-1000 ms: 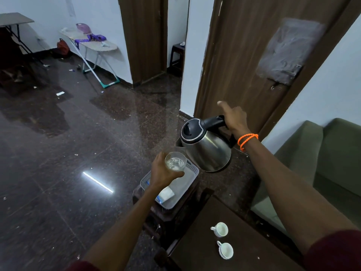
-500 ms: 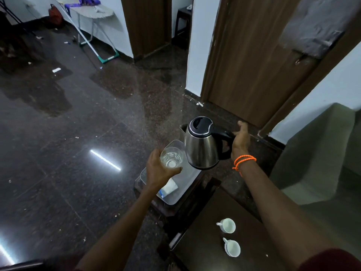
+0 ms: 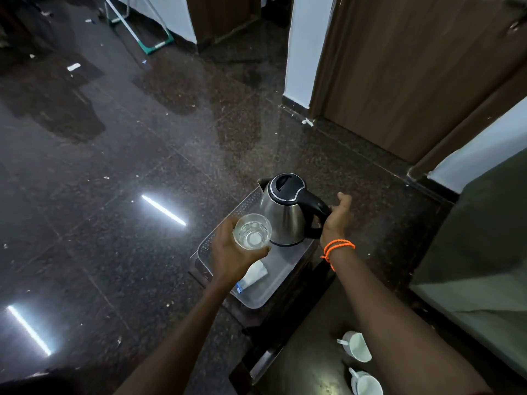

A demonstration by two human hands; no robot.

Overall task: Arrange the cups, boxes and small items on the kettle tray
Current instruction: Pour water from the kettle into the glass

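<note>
A steel kettle (image 3: pixel 282 218) with a black lid stands upright at the far end of the clear plastic tray (image 3: pixel 256 302). My right hand (image 3: pixel 338 220) is at its black handle, fingers curled round it and thumb raised. Over the middle of the tray my left hand (image 3: pixel 231 255) grips a clear glass (image 3: pixel 252 232) from the side. A small white box (image 3: pixel 253 276) with a blue end lies on the tray, partly hidden under my left wrist. Two white cups (image 3: pixel 358 346) (image 3: pixel 368 384) stand on the dark table (image 3: pixel 308 366) at the lower right.
The tray rests on a small dark wooden stand (image 3: pixel 316 266) beside the table. A green sofa (image 3: pixel 470 266) fills the right side. A wooden door (image 3: pixel 413 67) is behind. Polished dark floor (image 3: pixel 114 195) stretches to the left.
The kettle came down from the air, went from tilted to upright, and now stands on the tray's far end. My left hand kept the glass over the tray. The camera tipped downward.
</note>
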